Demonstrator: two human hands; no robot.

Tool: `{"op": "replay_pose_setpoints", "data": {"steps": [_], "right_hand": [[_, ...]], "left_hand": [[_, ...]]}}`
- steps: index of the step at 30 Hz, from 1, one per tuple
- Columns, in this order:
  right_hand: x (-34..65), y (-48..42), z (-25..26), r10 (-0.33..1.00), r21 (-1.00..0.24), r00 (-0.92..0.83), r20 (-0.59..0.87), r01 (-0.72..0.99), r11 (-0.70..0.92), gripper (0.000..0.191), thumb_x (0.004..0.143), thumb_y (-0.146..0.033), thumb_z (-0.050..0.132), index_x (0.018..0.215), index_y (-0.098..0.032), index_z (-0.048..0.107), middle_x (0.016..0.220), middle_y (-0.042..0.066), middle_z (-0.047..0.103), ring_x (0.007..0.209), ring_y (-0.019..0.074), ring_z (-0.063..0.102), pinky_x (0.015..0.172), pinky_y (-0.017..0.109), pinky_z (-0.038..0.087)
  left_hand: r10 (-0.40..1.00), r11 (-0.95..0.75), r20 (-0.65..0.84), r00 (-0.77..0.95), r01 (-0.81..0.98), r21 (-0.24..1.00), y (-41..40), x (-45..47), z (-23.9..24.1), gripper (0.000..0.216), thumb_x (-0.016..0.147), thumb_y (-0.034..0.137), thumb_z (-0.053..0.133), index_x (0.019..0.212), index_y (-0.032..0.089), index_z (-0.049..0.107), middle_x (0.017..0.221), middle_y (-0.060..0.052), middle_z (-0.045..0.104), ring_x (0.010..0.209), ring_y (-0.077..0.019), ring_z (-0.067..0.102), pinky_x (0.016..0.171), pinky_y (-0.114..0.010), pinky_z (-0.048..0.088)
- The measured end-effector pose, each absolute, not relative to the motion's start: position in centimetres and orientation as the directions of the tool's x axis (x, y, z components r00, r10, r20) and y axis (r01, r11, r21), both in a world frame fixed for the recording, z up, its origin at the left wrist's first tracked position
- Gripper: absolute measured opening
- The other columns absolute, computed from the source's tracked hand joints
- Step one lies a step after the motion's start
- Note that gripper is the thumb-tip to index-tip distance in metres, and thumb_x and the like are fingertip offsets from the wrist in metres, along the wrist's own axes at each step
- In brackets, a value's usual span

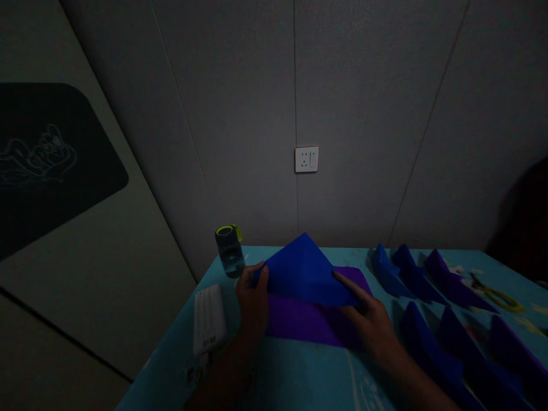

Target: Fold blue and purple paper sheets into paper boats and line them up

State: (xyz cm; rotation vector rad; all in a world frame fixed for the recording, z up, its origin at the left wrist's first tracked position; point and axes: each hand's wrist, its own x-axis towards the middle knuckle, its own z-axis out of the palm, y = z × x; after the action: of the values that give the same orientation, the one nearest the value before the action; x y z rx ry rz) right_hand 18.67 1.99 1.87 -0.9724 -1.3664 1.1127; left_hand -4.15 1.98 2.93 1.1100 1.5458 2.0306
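A blue sheet of folded paper [303, 271], with a peaked top and a lower edge that runs across, is held up between my two hands. My left hand [253, 294] pinches its left corner, thumb in front. At the right corner, my right hand [363, 311] grips it with the index finger along the front and the other fingers partly hidden beneath. Under the blue paper, a purple sheet of paper [299, 322] lies flat on the table, partly covered by the blue paper and my right hand.
Several folded paper boats [387, 271] in blue and purple stand in two rows at the right. Yellow-handled scissors [505, 299] lie beyond them. A water bottle [230, 251] and a white power bank [209, 319] are at the left on the blue tablecloth [312, 371]. Behind is a wall with a socket [306, 159].
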Motion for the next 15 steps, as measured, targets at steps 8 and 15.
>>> {"op": "replay_pose_setpoints", "data": {"steps": [8,15], "right_hand": [[19.3,3.0,1.1,0.921,-0.917,0.034,0.387,0.112,0.382,0.038,0.082,-0.038,0.065,0.118,-0.028,0.07,0.123,0.006,0.069,0.114,0.0285,0.063,0.102,0.047,0.046],[20.0,3.3,0.8,0.886,-0.889,0.09,0.455,0.095,0.447,0.031,0.087,-0.035,0.059,0.115,-0.031,0.071,0.115,0.006,0.069,0.096,0.0243,0.068,0.091,0.045,0.052]], "left_hand": [[0.779,-0.478,0.497,-0.384,0.151,0.865,1.3,-3.8,2.0,0.038,0.086,0.05,0.057,0.102,0.017,0.069,0.098,-0.008,0.071,0.091,-0.023,0.066,0.078,-0.032,0.053],[0.815,-0.524,0.553,-0.174,0.188,0.831,1.0,-3.4,1.5,0.044,0.077,0.031,0.071,0.119,0.019,0.062,0.113,-0.01,0.07,0.099,-0.0244,0.068,0.084,-0.033,0.055]]}}
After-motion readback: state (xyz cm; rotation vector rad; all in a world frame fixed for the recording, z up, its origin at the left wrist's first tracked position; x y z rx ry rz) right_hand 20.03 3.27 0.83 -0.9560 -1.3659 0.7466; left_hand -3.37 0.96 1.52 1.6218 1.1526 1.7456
